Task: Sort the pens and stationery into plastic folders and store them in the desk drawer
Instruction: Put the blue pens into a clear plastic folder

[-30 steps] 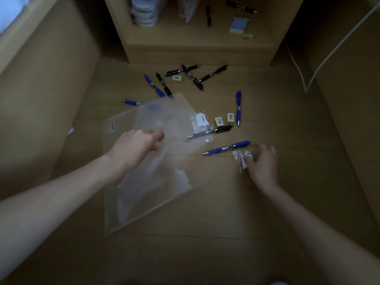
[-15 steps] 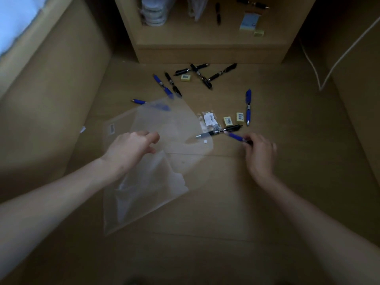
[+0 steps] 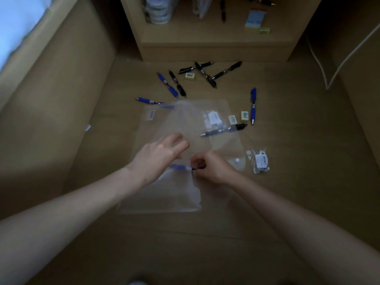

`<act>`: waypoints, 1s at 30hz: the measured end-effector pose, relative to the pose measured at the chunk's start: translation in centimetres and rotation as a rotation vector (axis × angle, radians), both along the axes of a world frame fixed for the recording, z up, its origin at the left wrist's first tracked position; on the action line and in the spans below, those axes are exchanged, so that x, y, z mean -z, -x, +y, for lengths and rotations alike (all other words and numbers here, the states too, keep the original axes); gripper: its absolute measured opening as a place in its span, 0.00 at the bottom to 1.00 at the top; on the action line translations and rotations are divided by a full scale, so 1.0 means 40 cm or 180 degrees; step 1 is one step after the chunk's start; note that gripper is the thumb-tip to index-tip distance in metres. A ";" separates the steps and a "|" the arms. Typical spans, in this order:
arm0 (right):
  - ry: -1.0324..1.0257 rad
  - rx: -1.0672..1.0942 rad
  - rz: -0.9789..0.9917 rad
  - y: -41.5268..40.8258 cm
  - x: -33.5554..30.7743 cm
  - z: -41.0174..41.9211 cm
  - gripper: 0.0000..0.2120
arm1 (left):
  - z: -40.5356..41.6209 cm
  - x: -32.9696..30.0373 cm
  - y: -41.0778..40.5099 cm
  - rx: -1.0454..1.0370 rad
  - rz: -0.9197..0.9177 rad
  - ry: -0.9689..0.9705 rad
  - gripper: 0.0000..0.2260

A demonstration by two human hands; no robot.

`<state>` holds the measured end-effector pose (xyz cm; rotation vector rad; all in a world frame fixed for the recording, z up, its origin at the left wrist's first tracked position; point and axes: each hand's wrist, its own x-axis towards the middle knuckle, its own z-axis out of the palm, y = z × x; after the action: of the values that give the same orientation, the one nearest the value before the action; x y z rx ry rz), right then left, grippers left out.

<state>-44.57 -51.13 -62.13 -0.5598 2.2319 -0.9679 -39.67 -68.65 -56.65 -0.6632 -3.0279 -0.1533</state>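
Clear plastic, the folder lies flat on the wooden floor and serves as the landmark; its edges are faint against the wood, and its near end is hard to separate from a crumpled white-edged sheet. Over the folder's middle the left hand hovers or rests with its fingers loosely spread, holding nothing that shows; whether it touches the plastic cannot be told. Just to its right the right hand has its fingers curled, pinching the end of a blue pen whose barrel runs left under the left hand, so most of it is hidden; whether it is inside the folder cannot be told. On the folder's right part, seen through or on the plastic, lie a black pen and a small labelled packet. Right of the folder sit two yellow erasers and a blue pen standing lengthwise; a crinkled packet lies off the folder's near right corner. Beyond the folder, black and blue pens are scattered before a wooden shelf, whose upper contents are cut off by the frame's top edge.
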 end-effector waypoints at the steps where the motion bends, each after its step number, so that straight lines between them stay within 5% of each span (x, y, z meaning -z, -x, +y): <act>1: 0.0020 -0.0005 -0.0033 -0.005 0.010 0.000 0.13 | -0.006 0.006 -0.008 0.0008 -0.0006 0.0001 0.20; 14: 0.0241 -0.0162 0.0839 -0.033 0.069 -0.062 0.15 | -0.023 0.018 -0.006 0.0034 0.0021 -0.0208 0.27; 18: -0.0164 -0.0268 0.1415 -0.028 0.069 -0.024 0.13 | -0.029 0.019 -0.006 0.0004 0.0004 -0.0295 0.27; 30: -0.0042 -0.0005 0.1474 0.032 0.053 -0.001 0.11 | -0.051 0.014 0.003 -0.0210 0.0012 -0.0539 0.23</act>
<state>-45.85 -51.16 -64.27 -0.8494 2.6374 -0.8886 -39.79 -70.68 -57.20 -0.5488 -2.9842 -0.4003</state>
